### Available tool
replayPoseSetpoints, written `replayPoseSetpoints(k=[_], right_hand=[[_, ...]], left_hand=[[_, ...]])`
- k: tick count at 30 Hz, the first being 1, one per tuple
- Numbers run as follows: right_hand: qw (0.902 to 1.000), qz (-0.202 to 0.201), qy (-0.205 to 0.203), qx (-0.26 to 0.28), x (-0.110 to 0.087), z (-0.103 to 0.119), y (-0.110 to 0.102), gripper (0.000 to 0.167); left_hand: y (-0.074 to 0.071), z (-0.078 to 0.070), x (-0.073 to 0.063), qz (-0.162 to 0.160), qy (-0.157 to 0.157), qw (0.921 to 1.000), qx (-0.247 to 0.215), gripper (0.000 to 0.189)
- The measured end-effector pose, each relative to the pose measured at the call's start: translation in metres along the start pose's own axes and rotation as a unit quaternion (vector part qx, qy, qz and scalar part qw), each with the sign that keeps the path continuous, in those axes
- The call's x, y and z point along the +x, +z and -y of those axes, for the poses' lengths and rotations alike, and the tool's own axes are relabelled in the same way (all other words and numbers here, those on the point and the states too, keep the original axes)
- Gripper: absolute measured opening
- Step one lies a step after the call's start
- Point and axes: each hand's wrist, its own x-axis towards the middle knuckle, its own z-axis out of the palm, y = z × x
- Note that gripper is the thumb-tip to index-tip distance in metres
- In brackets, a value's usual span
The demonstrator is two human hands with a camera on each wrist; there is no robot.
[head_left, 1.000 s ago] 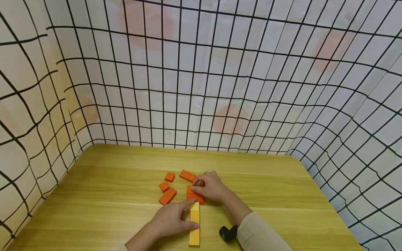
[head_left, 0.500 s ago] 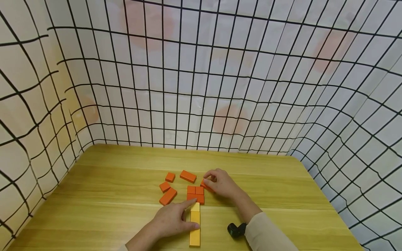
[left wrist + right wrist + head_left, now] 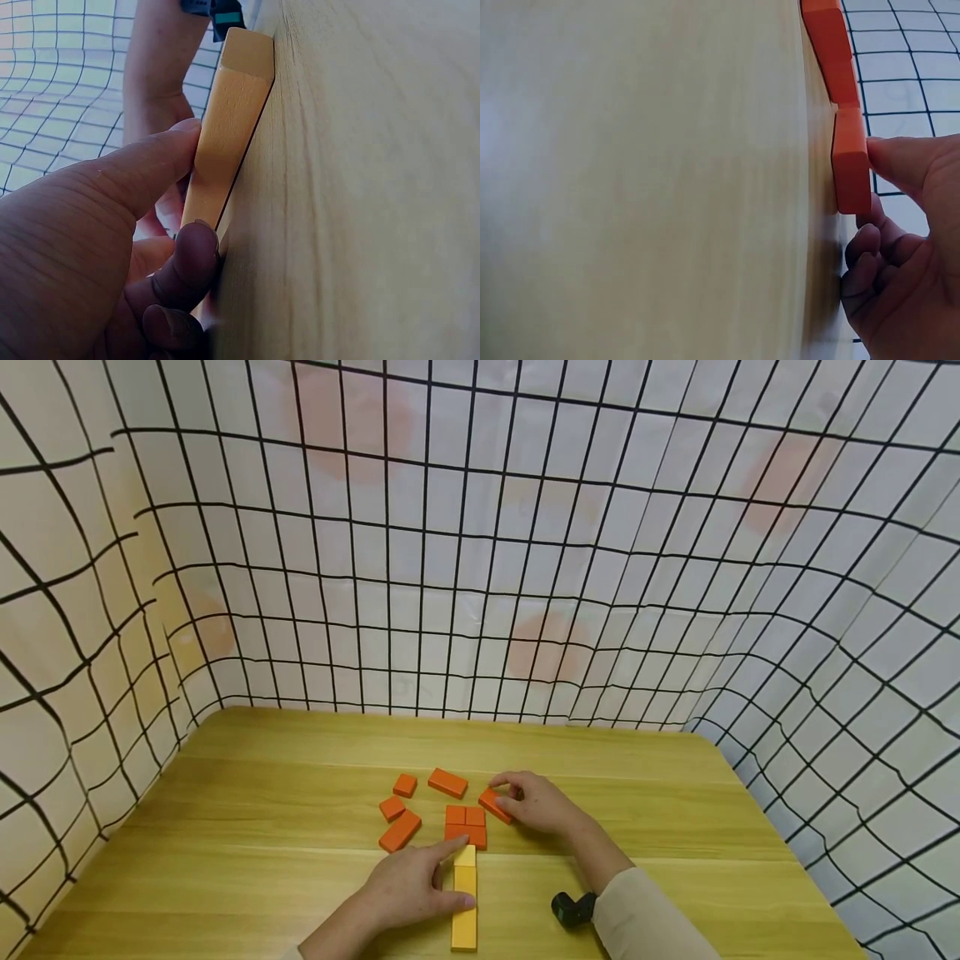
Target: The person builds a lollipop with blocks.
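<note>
My left hand [image 3: 408, 883] lies along a column of yellow blocks [image 3: 465, 885], thumb on top of one and index fingertip at the orange blocks beyond. In the left wrist view a yellow block [image 3: 232, 97] sits between thumb and curled fingers. Two small orange blocks and a longer one form a square group [image 3: 465, 827] at the column's far end. Right of that group, my right hand [image 3: 536, 800] grips an oblong orange block [image 3: 495, 805]. The right wrist view shows the thumb on this orange block [image 3: 851, 165], with the other fingers curled at its end.
Loose orange blocks lie around the group: an oblong one [image 3: 447, 782] behind, and to the left two small ones [image 3: 405, 785] and a tilted oblong one [image 3: 400, 831]. A black device [image 3: 573, 910] is at the right wrist. Black-gridded walls [image 3: 480, 635] border the wooden table [image 3: 300, 752].
My right hand has moved right, away from the two small orange blocks set on the longer one's far side, and has taken hold of another oblong orange block. The left hand has stayed put.
</note>
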Motion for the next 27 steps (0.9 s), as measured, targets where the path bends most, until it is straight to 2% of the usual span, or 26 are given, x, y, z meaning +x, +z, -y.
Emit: replayPoseSetpoints(k=[8,21,27], right_hand=[[0.9997,0.008,-0.007,-0.022,0.0013,-0.0028,0.0024,0.033],[0.9987,-0.019,0.043,0.016,-0.0033,-0.0075,0.0023,0.022],[0.9976,-0.024,0.062,0.020,-0.0057,-0.0099,0.0020,0.025]], left_hand=[[0.0000,-0.0005,-0.0004,0.001,-0.005,1.0000,-0.001,0.082],[0.0004,-0.0006,-0.0003,-0.001,-0.003,1.0000,0.004,0.082],[0.0008,0.0003,-0.0003,-0.001,-0.003,1.0000,0.001,0.083]])
